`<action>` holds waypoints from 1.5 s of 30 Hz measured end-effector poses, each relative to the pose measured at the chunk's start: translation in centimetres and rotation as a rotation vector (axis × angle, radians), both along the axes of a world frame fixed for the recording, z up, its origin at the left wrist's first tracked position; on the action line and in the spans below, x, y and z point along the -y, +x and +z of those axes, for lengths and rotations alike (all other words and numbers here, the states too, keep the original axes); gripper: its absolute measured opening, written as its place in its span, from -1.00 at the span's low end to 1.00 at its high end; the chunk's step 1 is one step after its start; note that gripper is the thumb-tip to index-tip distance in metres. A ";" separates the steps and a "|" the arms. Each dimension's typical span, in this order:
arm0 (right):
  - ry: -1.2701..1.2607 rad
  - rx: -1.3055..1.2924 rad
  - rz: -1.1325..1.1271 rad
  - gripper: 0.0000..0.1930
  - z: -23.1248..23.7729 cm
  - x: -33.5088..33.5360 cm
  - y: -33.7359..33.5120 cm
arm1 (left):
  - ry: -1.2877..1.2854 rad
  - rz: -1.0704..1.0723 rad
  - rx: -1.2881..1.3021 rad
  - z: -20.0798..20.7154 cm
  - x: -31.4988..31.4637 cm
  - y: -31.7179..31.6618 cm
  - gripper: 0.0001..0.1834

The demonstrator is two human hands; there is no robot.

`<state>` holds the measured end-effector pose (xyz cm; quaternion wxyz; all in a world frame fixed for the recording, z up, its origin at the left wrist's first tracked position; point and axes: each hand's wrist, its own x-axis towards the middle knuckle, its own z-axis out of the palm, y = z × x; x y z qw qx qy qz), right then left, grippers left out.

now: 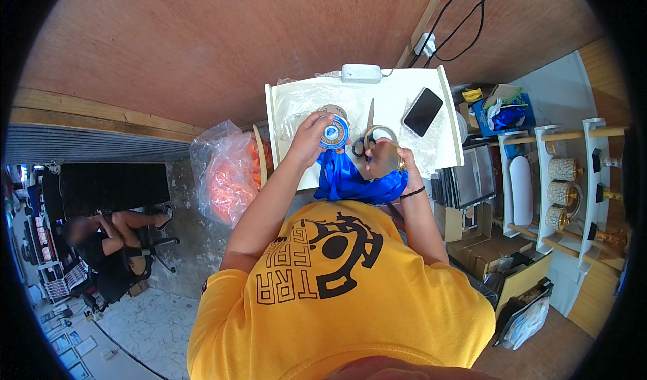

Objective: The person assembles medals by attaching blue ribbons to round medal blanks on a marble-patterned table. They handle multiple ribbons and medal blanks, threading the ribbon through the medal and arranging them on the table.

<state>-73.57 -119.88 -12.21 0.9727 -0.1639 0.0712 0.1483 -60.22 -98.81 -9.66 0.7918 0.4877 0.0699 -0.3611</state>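
Note:
My left hand (309,139) is closed on a round medal (333,132) with a blue and silver face, held above the small white table. A brownish patterned rim shows just beyond the medal. Bunched blue ribbon (357,183) hangs below the medal and runs across to my right hand (391,159). The fingers of that hand are closed around the ribbon's right end, where a bit of gold-coloured metal shows. A tan ring (383,132) shows at its fingertips; I cannot tell whether the hand grips it. Between my hands lie scissors (371,117), blade pointing away, their dark handles partly hidden.
On the white table (441,152) are a black phone (423,112), a white box-shaped device (361,74) and clear plastic wrap (296,107). A clear bag of orange material (232,171) is at left. Trophy parts (563,171) fill a right-hand rack. A seated person (111,245) is far left.

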 end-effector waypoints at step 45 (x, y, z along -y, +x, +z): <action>-0.113 -0.047 -0.062 -0.46 -1.1 1.4 -1.3 | 0.493 0.200 0.302 -6.2 1.0 2.3 -0.65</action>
